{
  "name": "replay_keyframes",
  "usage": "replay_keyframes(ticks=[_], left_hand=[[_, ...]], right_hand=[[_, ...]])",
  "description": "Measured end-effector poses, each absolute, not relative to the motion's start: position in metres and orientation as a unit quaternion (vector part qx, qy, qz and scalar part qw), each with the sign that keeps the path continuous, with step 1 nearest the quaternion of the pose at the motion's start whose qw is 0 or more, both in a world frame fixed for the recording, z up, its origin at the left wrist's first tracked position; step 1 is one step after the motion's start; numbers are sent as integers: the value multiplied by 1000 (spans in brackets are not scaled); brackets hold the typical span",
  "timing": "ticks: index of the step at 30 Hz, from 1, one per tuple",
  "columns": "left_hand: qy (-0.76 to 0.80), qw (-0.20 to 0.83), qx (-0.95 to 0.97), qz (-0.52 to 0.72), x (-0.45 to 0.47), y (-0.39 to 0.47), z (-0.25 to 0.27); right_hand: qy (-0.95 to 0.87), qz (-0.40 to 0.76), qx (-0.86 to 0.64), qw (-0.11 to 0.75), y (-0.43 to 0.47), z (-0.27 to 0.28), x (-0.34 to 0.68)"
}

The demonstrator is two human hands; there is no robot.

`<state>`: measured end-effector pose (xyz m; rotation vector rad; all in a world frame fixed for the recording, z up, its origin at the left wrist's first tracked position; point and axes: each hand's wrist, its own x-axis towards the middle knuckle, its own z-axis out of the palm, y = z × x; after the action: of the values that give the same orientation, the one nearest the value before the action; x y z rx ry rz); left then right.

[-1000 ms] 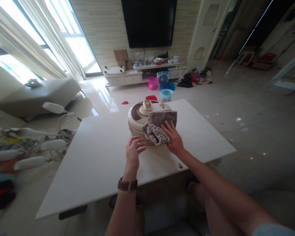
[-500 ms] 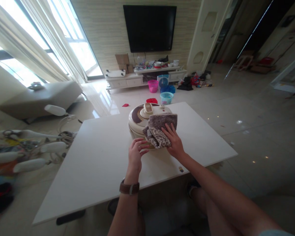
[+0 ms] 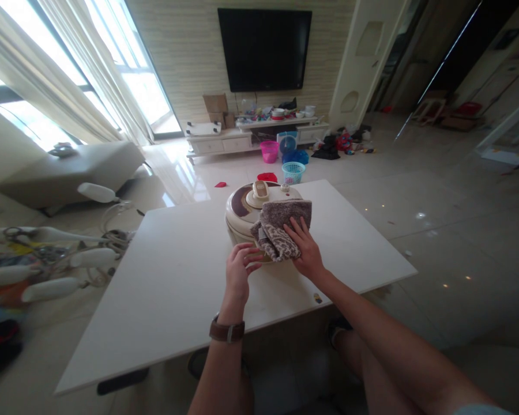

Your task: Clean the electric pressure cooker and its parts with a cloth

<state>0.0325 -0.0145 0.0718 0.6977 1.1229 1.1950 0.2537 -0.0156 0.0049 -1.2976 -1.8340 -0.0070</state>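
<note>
A round cream and brown electric pressure cooker [image 3: 237,222] stands on the white table [image 3: 164,288], with its lid on. My right hand [image 3: 306,248] presses a folded brown patterned towel [image 3: 285,216] against the cooker's front right side, fingers laid over the cloth. The towel hides most of the cooker's front panel; my right thumb is not clearly visible. Beside the cooker's lower left front is my left hand [image 3: 240,268], empty, its fingers apart and slightly bent. Whether those fingertips touch the cooker, I cannot tell.
A small sticker-like piece [image 3: 317,298] lies near the table's front edge. Beyond the table are a light blue basket [image 3: 293,173], a pink bin [image 3: 269,151] and a low TV cabinet [image 3: 225,144]. A white-armed lamp [image 3: 95,257] lies to the left.
</note>
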Motion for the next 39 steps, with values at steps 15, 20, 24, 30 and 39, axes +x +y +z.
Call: replay_keyframes(ticks=[15,20,24,30,39], left_hand=[[487,629,306,523,32,-15,72],[488,631,308,519,32,-15,71],[489,630,309,518,32,-15,71],[488,631,309,519,32,-14,70],[488,632,311,516,33,-16,71]], right_hand=[[-736,1,-522,431,-16,6,254],[-734,4,-525,430,-16,5,253],[-735,2,-523,432,-16,5,253],[-735,5,-524,430,-16,5,253],[-736,5,-525,427,-15,3,254]])
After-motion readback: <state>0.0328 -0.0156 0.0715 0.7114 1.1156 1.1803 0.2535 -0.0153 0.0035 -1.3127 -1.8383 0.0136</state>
